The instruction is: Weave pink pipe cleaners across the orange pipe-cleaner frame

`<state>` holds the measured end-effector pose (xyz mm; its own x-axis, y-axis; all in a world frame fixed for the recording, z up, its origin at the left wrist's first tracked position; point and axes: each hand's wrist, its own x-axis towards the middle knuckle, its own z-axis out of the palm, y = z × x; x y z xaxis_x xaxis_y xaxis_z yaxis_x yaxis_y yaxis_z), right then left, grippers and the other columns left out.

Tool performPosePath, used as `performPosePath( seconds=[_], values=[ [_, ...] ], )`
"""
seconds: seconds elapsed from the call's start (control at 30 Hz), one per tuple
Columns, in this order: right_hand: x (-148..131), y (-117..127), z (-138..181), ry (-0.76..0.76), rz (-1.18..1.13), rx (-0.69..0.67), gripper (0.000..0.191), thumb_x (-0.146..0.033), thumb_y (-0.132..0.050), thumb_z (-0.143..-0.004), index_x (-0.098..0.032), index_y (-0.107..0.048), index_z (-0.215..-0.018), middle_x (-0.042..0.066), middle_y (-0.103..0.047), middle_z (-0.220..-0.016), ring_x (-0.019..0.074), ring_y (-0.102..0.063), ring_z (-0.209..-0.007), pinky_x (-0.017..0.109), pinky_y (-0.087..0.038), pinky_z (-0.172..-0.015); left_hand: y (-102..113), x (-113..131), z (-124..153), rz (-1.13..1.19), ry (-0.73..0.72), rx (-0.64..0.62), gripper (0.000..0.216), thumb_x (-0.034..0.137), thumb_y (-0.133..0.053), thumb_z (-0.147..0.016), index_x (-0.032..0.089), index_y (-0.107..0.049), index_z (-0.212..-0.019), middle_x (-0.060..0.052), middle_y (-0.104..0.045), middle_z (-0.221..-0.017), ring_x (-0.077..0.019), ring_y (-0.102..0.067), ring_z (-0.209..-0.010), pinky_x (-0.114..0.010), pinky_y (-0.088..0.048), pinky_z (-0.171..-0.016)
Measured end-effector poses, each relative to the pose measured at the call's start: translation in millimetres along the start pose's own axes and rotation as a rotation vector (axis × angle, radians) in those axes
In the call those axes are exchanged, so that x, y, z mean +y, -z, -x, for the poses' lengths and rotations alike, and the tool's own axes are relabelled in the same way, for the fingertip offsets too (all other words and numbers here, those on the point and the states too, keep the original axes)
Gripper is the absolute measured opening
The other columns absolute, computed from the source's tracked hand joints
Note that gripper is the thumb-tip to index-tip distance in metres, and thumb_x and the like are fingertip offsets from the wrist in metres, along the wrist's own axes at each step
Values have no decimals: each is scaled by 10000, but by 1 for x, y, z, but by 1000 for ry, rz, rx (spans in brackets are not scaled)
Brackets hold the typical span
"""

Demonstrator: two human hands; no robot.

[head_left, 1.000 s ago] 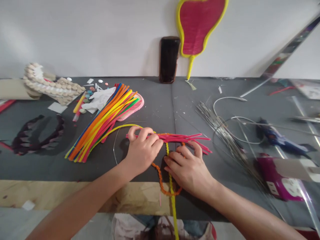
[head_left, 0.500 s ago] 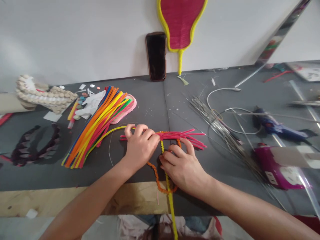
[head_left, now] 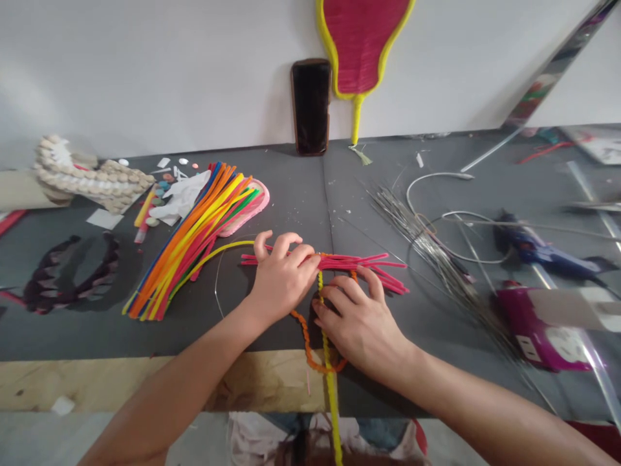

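A bundle of pink pipe cleaners point(head_left: 361, 264) lies across the grey mat point(head_left: 301, 200) in front of me. My left hand point(head_left: 281, 281) presses down on its left part, fingers curled over the strands. My right hand point(head_left: 361, 323) rests just below the bundle, fingers bent against a twisted yellow pipe cleaner point(head_left: 328, 369) that runs toward me off the table edge. An orange twisted pipe cleaner point(head_left: 306, 343) loops under both hands. A thin wire point(head_left: 217, 291) curves beside my left wrist.
A fan of multicoloured pipe cleaners point(head_left: 194, 236) lies to the left, a dark headband point(head_left: 68, 275) farther left. Silver wires point(head_left: 427, 249), a blue glue gun point(head_left: 538, 249) and a purple box point(head_left: 533, 327) lie right. A phone point(head_left: 311, 107) and a pink fan point(head_left: 363, 45) lean against the wall.
Both hands stay on the pink bundle and the yellow strand; the left fingers have shifted a little along the bundle. The view has drifted slightly.
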<state>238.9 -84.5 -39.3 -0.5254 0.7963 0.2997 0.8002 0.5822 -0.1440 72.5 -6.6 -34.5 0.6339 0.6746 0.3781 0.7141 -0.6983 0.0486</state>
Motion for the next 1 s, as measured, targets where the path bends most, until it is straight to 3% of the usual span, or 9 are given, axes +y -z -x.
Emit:
performPosePath(
  seconds=[0.37,0.53,0.77,1.0],
  values=[
    [2,0,1,0,-39,-5,143,-285,-576,-917,-241,-709,-945,36,-714,-902,235,-523,-1003,536,-206,-1070,-1,1,0,23,43,-15,166,232,-552,-913,275,-712,-896,23,-750,-957,-258,-525,-1127,-547,-182,-999],
    [15,6,-4,-108,-31,47,329,-359,-536,-938,-201,-636,-1208,78,-679,-1206,262,-503,-1136,514,-206,-1073,-4,0,2,16,52,15,164,241,-565,-908,275,-715,-851,24,-749,-934,-259,-529,-1102,-547,-194,-989],
    [23,1,-4,-208,39,-80,450,-486,-466,-953,-192,-620,-1258,101,-602,-1342,331,-417,-1293,612,-79,-1108,-7,-1,3,6,76,38,165,205,-602,-883,304,-729,-846,33,-749,-900,-245,-534,-1060,-540,-204,-974],
    [22,4,-5,-214,76,-150,475,-519,-441,-955,-204,-621,-1261,84,-577,-1374,329,-441,-1284,641,-112,-1102,-10,-12,3,137,193,-23,178,228,-623,-878,350,-752,-860,26,-759,-903,-240,-522,-1045,-519,-251,-922]
  ],
)
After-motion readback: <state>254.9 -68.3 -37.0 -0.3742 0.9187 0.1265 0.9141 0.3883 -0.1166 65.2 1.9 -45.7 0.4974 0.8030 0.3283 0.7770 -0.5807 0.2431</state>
